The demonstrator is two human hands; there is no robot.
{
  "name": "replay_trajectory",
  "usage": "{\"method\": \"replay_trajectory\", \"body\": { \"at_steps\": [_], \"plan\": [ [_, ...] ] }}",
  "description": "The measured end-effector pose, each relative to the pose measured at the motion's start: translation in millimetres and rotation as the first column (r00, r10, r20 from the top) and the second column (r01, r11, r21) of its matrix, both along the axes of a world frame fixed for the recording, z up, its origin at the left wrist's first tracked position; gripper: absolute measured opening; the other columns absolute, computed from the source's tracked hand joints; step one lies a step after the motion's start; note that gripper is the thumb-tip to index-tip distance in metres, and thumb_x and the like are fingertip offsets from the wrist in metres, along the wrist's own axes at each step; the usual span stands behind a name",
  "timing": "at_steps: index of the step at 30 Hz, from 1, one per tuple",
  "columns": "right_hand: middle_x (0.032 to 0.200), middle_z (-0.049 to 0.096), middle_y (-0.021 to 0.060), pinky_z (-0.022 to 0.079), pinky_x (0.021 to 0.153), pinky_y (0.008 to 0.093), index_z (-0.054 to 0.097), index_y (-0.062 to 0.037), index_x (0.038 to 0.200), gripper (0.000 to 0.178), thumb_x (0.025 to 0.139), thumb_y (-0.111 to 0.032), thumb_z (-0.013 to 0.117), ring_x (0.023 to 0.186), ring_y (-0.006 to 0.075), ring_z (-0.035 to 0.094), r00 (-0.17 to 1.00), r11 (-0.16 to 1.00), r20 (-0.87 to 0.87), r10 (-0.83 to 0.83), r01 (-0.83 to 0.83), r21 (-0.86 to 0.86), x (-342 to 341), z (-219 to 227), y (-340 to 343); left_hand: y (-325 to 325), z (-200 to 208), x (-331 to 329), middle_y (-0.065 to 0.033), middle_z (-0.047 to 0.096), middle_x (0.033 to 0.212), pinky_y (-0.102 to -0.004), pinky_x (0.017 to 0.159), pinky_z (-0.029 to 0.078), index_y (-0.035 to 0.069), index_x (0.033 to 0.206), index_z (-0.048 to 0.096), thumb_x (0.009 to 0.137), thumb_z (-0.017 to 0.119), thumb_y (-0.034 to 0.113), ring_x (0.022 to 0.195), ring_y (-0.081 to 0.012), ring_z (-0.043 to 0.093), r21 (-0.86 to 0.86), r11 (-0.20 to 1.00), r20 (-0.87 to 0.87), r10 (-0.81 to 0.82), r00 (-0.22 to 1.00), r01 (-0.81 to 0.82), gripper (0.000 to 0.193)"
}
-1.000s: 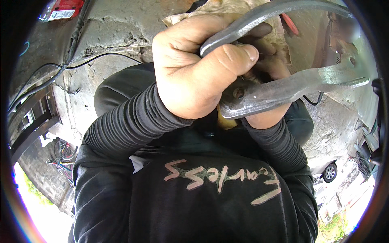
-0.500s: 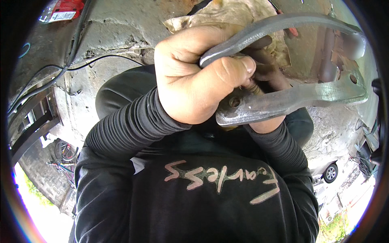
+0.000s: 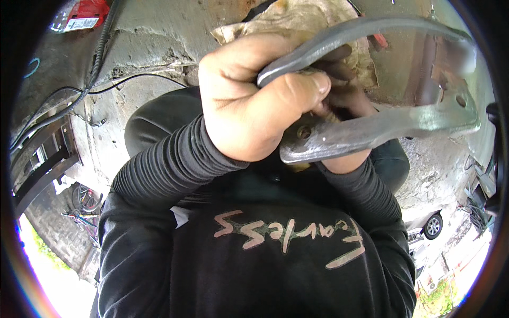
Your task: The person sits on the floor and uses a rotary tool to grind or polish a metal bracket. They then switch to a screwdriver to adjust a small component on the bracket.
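My left hand (image 3: 238, 103) is closed round the near end of a curved grey metal bar (image 3: 366, 29), its thumb lying beneath the edge. The bar arches away to the upper right. Below it, a bent flat metal bracket (image 3: 366, 130) with a hole at each end slants across the view. My right hand (image 3: 361, 103) is behind this bracket, mostly hidden, with its fingers curled close to the left thumb; it seems to grip the bracket. Whether bar and bracket join at their far right ends I cannot tell.
A stained beige cloth (image 3: 297, 18) lies on the worn concrete floor beyond my hands. Black cables and a corrugated hose (image 3: 99, 58) run along the left, near a red package (image 3: 85, 16). A dark metal frame (image 3: 45, 169) stands at the left; a car wheel (image 3: 433, 227) shows at lower right.
Both hands, with the bar and bracket, have shifted very slightly left. The grip looks the same.
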State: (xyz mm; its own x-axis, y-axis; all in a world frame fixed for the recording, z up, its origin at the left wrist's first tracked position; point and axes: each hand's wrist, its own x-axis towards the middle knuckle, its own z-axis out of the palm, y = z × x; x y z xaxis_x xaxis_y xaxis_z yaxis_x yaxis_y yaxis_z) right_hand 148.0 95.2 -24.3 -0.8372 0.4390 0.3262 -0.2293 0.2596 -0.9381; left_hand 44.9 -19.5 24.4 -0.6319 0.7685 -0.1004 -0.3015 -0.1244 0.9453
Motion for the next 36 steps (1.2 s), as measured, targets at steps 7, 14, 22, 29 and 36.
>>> {"method": "replay_trajectory", "body": {
  "at_steps": [7,14,22,29,36],
  "plan": [
    [0.084,0.061,0.0098,0.047,0.071,0.0342,0.065,-0.0028,0.087,0.014,0.075,0.002,0.071,0.082,0.0247,0.06,1.0,0.995,0.002,-0.012,0.012,-0.099,-1.1,0.8,-3.4,-0.5,-5.8,1.2,-0.0286,0.062,0.106,-0.041,0.087,0.053,-0.015,0.116,0.054,0.078,0.054,0.009,0.099,-0.0346,0.064,0.069,0.996,0.003,0.052,0.999,-0.052,0.045],
    [0.089,0.065,0.0118,0.049,0.073,0.0306,0.065,0.0004,0.088,0.016,0.073,0.006,0.07,0.083,0.021,0.064,0.999,0.996,0.043,-0.004,0.008,-0.092,10.2,-8.3,-3.0,-0.4,-11.0,-0.9,-0.0281,0.062,0.108,-0.0423,0.088,0.052,-0.012,0.118,0.055,0.077,0.054,0.008,0.1,-0.035,0.063,0.056,0.998,-0.062,0.023,0.998,-0.02,0.045],
    [0.093,0.066,0.0073,0.046,0.08,0.0266,0.061,0.0032,0.101,0.018,0.084,0.0,0.067,0.085,0.0133,0.061,0.997,0.922,0.01,-0.076,0.075,-0.38,24.7,-3.2,7.8,-12.3,-2.5,-26.6,-0.0295,0.062,0.107,-0.034,0.082,0.052,-0.016,0.115,0.055,0.076,0.059,0.018,0.102,-0.0323,0.062,0.092,0.99,-0.051,0.109,0.993,-0.104,0.052],
    [0.101,0.062,0.0127,0.05,0.08,0.0317,0.054,0.003,0.113,0.03,0.085,0.003,0.062,0.091,0.0203,0.061,0.994,0.63,-0.085,-0.061,-0.027,-0.776,23.5,-6.1,10.0,-20.3,-0.7,-34.5,-0.0301,0.062,0.109,-0.033,0.072,0.056,-0.013,0.116,0.056,0.077,0.061,0.022,0.093,-0.0305,0.066,0.1,0.99,-0.203,0.115,0.973,-0.096,0.052],
    [0.109,0.059,0.0154,0.051,0.083,0.0364,0.053,0.0044,0.111,0.029,0.086,-0.007,0.063,0.095,0.0239,0.062,0.954,0.852,0.273,0.122,0.04,-0.522,24.4,4.2,19.8,-23.0,6.5,-32.8,-0.0297,0.062,0.108,-0.0352,0.078,0.055,-0.011,0.115,0.057,0.079,0.065,0.02,0.091,-0.0302,0.067,0.094,0.993,-0.245,0.091,0.965,-0.07,0.049]
  ]
}}
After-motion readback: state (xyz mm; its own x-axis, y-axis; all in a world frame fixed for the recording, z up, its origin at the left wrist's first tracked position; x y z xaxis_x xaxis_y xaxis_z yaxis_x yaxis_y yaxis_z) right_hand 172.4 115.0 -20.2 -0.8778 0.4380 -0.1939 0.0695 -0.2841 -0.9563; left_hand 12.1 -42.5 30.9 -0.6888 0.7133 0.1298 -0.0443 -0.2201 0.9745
